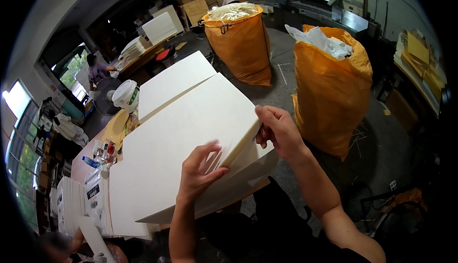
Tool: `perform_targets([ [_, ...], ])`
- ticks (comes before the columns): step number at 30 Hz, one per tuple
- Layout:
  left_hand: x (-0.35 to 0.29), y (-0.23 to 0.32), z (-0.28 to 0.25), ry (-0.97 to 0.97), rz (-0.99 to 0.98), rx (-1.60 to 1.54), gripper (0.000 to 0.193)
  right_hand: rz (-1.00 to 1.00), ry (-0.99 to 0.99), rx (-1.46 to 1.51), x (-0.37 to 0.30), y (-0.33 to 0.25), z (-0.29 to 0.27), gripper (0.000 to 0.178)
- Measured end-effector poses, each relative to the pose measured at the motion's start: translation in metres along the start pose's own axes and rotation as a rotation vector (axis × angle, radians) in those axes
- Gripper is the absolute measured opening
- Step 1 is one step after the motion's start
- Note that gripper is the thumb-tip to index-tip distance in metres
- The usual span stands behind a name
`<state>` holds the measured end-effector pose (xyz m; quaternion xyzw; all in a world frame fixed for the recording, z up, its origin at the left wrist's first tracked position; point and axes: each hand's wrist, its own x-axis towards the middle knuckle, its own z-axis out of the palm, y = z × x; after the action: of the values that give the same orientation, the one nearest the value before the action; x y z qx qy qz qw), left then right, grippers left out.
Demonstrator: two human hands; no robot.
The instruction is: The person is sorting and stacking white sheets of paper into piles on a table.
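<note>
A large stack of white paper sheets (176, 124) lies in front of me, and its near right edge is lifted and bent upward in a thick bundle. My right hand (281, 132) pinches the corner of that bundle, thumb on top and fingers curled beneath. Beside the lifted edge is my left hand (202, 167), thumb and fingers apart in a C shape, its fingertips slightly smeared by motion. Below the bundle, more white sheets (257, 170) of the stack show. A second white stack (176, 84) adjoins the far side.
Two orange sacks (243, 48) (329, 91) stand on the floor to the right, filled with scraps and plastic. A white bucket (126, 95), a bottle (90, 162) and wrapped bundles (95, 191) sit to the left. One person (98, 70) is far left, another (62, 248) lower left.
</note>
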<state>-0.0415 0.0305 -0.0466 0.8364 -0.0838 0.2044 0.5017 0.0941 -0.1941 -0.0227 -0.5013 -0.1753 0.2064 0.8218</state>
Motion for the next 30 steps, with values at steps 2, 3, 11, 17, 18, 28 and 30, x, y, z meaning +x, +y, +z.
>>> perform_targets([
  [2, 0.000, 0.009, 0.012, 0.148, -0.028, -0.163, 0.038, -0.171, 0.050, -0.330, 0.001, 0.003, 0.002, 0.038],
  [3, 0.001, 0.011, 0.012, 0.137, -0.014, -0.120, 0.035, -0.348, 0.100, -0.671, 0.001, 0.011, 0.004, 0.037],
  [11, 0.005, 0.017, 0.006, -0.046, 0.150, 0.346, 0.042, 0.009, -0.046, 0.002, 0.007, 0.002, 0.002, 0.034],
  [17, 0.002, 0.009, 0.000, -0.021, 0.081, 0.248, 0.043, -0.034, -0.058, -0.015, 0.004, 0.001, -0.001, 0.035],
  [18, 0.002, 0.010, 0.002, 0.019, 0.092, 0.247, 0.042, -0.044, -0.057, -0.028, 0.004, 0.000, 0.001, 0.035],
  [28, 0.006, 0.018, 0.010, -0.064, 0.196, 0.321, 0.047, -0.027, -0.007, 0.018, 0.006, 0.004, 0.006, 0.034],
  [30, 0.006, 0.014, 0.007, -0.060, 0.187, 0.328, 0.049, -0.040, -0.032, 0.002, 0.006, 0.006, 0.003, 0.034],
])
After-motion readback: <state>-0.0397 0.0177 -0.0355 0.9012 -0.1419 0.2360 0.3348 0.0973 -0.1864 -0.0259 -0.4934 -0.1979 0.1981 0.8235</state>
